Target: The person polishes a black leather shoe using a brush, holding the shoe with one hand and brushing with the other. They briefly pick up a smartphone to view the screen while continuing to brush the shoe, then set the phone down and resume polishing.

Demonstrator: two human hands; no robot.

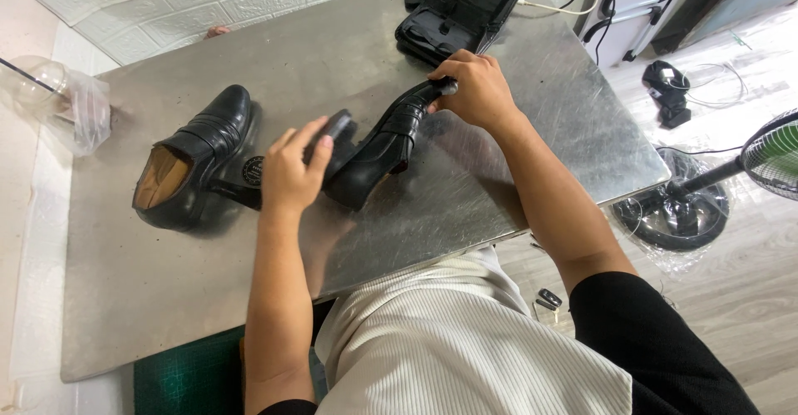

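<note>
My right hand (pixel 475 89) grips the heel end of a black leather shoe (pixel 384 145), holding it tilted with its toe down on the metal table (pixel 499 182). My left hand (pixel 291 170) holds a black shoe brush (pixel 334 132) against the toe part of that shoe. A second black shoe (pixel 193 159) with a tan lining lies on its sole to the left, apart from both hands. A small round black tin (pixel 253 170) sits between the two shoes, partly hidden by my left hand.
An open black zip case (pixel 461 8) lies at the table's far edge. A clear plastic bag (pixel 71 103) sits at the far left. A fan (pixel 706 191) stands on the floor to the right. A green cutting mat (pixel 191 378) lies near my lap.
</note>
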